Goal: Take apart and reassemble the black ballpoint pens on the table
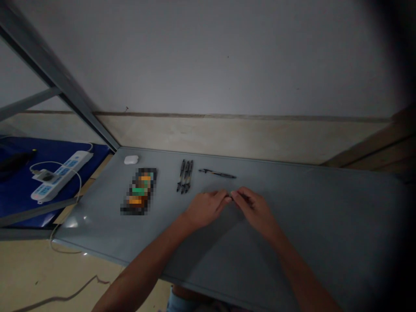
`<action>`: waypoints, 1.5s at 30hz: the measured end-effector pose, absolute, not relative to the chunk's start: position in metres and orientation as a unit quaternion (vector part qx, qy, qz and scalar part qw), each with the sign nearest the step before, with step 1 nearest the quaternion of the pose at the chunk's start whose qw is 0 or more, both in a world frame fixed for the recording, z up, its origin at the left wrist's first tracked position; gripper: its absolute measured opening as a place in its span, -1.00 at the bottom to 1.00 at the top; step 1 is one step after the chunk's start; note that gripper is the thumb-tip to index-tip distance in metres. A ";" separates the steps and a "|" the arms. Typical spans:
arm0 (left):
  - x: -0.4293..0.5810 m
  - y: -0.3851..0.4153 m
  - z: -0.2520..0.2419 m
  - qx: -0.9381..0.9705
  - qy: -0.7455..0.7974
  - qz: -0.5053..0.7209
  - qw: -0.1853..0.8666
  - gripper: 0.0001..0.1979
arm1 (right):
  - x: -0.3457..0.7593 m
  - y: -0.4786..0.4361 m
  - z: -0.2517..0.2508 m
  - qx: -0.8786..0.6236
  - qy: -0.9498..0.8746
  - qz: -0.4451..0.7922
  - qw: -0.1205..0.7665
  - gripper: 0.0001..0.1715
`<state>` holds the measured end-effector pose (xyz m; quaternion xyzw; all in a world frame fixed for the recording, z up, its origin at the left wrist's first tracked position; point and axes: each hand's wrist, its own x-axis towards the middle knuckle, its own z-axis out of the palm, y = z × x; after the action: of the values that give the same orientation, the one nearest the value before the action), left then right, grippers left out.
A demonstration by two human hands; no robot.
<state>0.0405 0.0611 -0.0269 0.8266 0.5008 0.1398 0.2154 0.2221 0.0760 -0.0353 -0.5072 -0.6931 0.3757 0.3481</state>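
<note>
Left hand: the left hand is over the middle of the gray surface, with its thumb and fingers pinched at the tips.
Right hand: the right hand comes in from the other side, its fingertips also pinched, almost meeting the left ones.
Small dark thing: the small dark thing is between the two sets of fingertips. Most of it is hidden, so I cannot tell what it is.
Good way to hold it: I think it is best to pinch gently, keep one hand still while the other does the fine work, and stay low so a dropped bit won't roll far.
Pens: four on the surface. Three pens lie side by side, and one pen lies crossways, just beyond the hands.
White case: one small white case, near the far left corner.
Blurry thing: one blurry thing, dark with orange and green spots, left of the pens.
Power strip: one white power strip, on the blue top at the left.
</note>
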 end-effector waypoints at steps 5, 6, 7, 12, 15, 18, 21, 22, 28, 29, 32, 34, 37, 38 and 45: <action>0.041 0.060 -0.026 0.847 0.475 0.131 0.198 -0.59 | 0.223 0.077 -0.039 -0.530 -0.697 0.364 0.318 -0.36; 0.041 0.061 -0.027 0.845 0.483 0.125 0.193 -0.59 | 0.223 0.077 -0.039 -0.527 -0.695 0.371 0.320 -0.37; 0.041 0.061 -0.027 0.840 0.494 0.120 0.190 -0.57 | 0.223 0.077 -0.039 -0.520 -0.694 0.377 0.325 -0.41; 0.039 0.062 -0.025 0.825 0.510 0.135 0.202 -0.56 | 0.224 0.077 -0.036 -0.499 -0.707 0.377 0.330 -0.51; 0.039 0.061 -0.024 0.842 0.474 0.149 0.209 -0.57 | 0.224 0.076 -0.034 -0.503 -0.714 0.368 0.318 -0.41; 0.040 0.061 -0.023 0.837 0.482 0.148 0.211 -0.58 | 0.225 0.076 -0.032 -0.499 -0.709 0.368 0.336 -0.43; 0.041 0.061 -0.023 0.823 0.507 0.142 0.214 -0.57 | 0.225 0.076 -0.032 -0.485 -0.712 0.374 0.342 -0.59; 0.040 0.061 -0.023 0.823 0.507 0.141 0.215 -0.57 | 0.225 0.076 -0.032 -0.484 -0.714 0.374 0.341 -0.61; 0.042 0.060 -0.024 0.832 0.495 0.140 0.205 -0.55 | 0.223 0.076 -0.036 -0.504 -0.706 0.364 0.341 -0.52; 0.043 0.060 -0.024 0.831 0.500 0.137 0.199 -0.55 | 0.222 0.076 -0.037 -0.508 -0.700 0.366 0.344 -0.50; 0.047 0.058 -0.025 0.828 0.520 0.115 0.177 -0.53 | 0.221 0.076 -0.040 -0.521 -0.677 0.380 0.355 -0.46; 0.049 0.056 -0.025 0.827 0.527 0.099 0.170 -0.52 | 0.221 0.075 -0.042 -0.525 -0.663 0.392 0.362 -0.44; 0.049 0.055 -0.023 0.825 0.527 0.102 0.177 -0.52 | 0.220 0.074 -0.043 -0.529 -0.654 0.395 0.370 -0.43; 0.048 0.055 -0.023 0.822 0.527 0.111 0.185 -0.53 | 0.220 0.073 -0.043 -0.529 -0.656 0.389 0.372 -0.43; 0.042 0.058 -0.018 0.722 0.491 0.318 0.371 -0.49 | 0.214 0.069 -0.039 -0.464 -0.669 0.444 0.374 -0.59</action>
<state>0.0422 0.0577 -0.0184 0.7218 0.4907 0.3175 0.3706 0.2136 0.0686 -0.0389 -0.4635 -0.6692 0.4442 0.3741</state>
